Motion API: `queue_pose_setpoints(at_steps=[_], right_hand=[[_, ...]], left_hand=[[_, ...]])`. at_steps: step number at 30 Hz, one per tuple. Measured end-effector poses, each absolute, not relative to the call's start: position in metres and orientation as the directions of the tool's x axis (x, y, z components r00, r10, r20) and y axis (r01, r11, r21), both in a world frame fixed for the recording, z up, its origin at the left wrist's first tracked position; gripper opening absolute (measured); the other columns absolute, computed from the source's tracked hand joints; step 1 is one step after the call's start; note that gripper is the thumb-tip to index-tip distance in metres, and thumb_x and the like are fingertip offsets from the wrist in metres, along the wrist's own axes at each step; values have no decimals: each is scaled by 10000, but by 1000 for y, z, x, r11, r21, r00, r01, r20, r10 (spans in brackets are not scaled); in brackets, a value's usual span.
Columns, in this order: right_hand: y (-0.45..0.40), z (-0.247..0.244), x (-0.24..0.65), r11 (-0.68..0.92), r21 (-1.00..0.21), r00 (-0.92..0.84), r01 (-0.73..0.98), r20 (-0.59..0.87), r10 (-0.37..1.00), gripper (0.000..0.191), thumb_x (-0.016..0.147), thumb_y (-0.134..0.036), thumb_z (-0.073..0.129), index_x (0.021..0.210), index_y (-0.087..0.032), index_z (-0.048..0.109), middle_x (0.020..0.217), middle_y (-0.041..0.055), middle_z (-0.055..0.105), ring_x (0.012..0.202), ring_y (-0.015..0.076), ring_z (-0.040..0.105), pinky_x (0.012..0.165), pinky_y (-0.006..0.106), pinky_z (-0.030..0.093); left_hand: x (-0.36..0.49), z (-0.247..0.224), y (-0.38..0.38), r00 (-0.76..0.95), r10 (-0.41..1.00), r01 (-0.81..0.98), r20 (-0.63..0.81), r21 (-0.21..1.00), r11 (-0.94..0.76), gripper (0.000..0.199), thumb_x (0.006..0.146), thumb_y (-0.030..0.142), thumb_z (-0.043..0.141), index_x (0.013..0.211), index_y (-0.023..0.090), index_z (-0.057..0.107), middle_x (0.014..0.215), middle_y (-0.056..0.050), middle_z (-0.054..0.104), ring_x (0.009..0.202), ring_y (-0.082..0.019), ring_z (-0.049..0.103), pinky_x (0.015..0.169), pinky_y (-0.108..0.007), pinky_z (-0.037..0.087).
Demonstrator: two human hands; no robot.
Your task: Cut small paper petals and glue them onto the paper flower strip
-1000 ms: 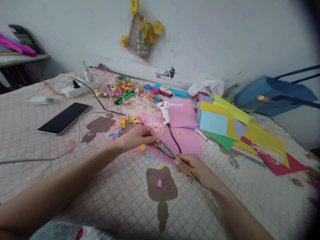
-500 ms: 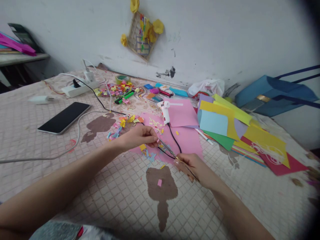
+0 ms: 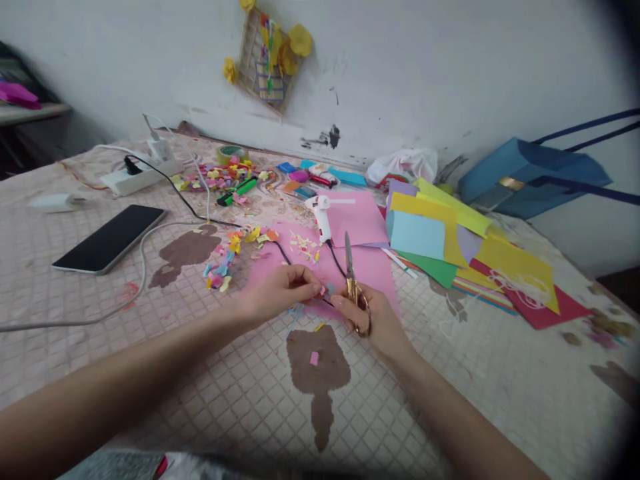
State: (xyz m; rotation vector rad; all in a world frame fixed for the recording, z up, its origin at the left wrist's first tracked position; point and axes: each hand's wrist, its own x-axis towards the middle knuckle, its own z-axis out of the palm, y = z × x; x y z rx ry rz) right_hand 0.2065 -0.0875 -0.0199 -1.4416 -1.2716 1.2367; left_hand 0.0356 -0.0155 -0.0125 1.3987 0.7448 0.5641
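Observation:
My left hand (image 3: 295, 287) pinches a small pink paper piece (image 3: 323, 291) between thumb and fingers. Close beside it, my right hand (image 3: 367, 313) is closed round the gold handles of a pair of scissors (image 3: 351, 267), whose blades point up and away. The right fingertips come near the pink piece; whether they touch it I cannot tell. Beneath both hands lies a pink sheet (image 3: 270, 267) with small paper cuttings (image 3: 303, 245) on it. A white glue gun (image 3: 321, 217) rests just beyond, its black cord running towards my hands.
Left are a phone (image 3: 110, 239), a power strip (image 3: 143, 177) and cables. Small paper flowers (image 3: 220, 267) lie near my left wrist. Coloured sheets (image 3: 417, 233) are stacked right, before a blue bag (image 3: 535, 177). A green cutter (image 3: 237, 191) and a tape roll (image 3: 233, 155) are further back.
The scissors have swung from pointing at my left hand to pointing up and away. My right hand has turned and come closer to my left. The view has shifted slightly right.

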Motion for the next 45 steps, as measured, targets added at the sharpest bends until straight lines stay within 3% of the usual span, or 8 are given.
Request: queue_pose_setpoints(at_steps=[3,9,17,26,34,38,45], right_hand=[[-87,-20,199,-137,-985,3,105,-137,991,245,749,-388,621,827,-168,546,461,-78,426,384,66,349,366,185,236],[-89,-18,194,-144,-984,-13,101,-146,989,156,781,-306,569,726,-175,505,440,-81,413,380,62,349,370,179,239],[-87,-25,199,-146,-979,-15,145,-150,989,119,787,-294,538,753,-182,516,409,-82,422,364,68,339,362,180,233],[-88,-18,197,-202,-963,-35,179,-211,977,121,752,-283,555,739,-169,515,426,-88,412,361,54,338,353,169,222],[-91,-16,207,-197,-972,-89,127,-209,974,376,817,-527,462,728,-166,514,465,-72,382,358,60,346,356,183,238],[-96,-14,222,-156,-958,-163,241,-198,966,424,804,-561,460,645,-169,482,466,-67,362,382,66,348,381,194,266],[-105,-15,240,-149,-915,-276,374,-263,925,440,787,-580,471,613,-177,441,537,-47,375,419,69,343,375,198,248]], left_hand=[[40,-16,-23,648,753,71,-111,994,85,97,764,203,579,762,106,582,718,-10,604,664,-89,544,632,-219,434],[42,-16,-26,639,767,47,-62,998,41,97,765,202,580,764,105,578,739,-20,607,668,-94,546,644,-229,438],[40,-16,-24,680,722,53,-131,990,129,132,799,236,544,793,109,579,742,-19,607,694,-106,568,683,-252,458],[39,-16,-19,722,683,78,-113,994,82,87,743,194,598,737,111,570,683,0,599,640,-83,549,615,-211,434],[34,-12,-14,699,700,72,-142,989,129,113,759,228,590,751,118,568,714,-12,621,662,-95,581,642,-236,461],[30,-7,-8,672,724,36,-158,983,181,100,773,207,583,760,110,563,778,-38,650,708,-98,606,697,-251,476],[29,-4,-3,647,753,12,-117,990,144,78,776,168,588,748,101,560,719,-26,650,673,-92,613,693,-255,498]])
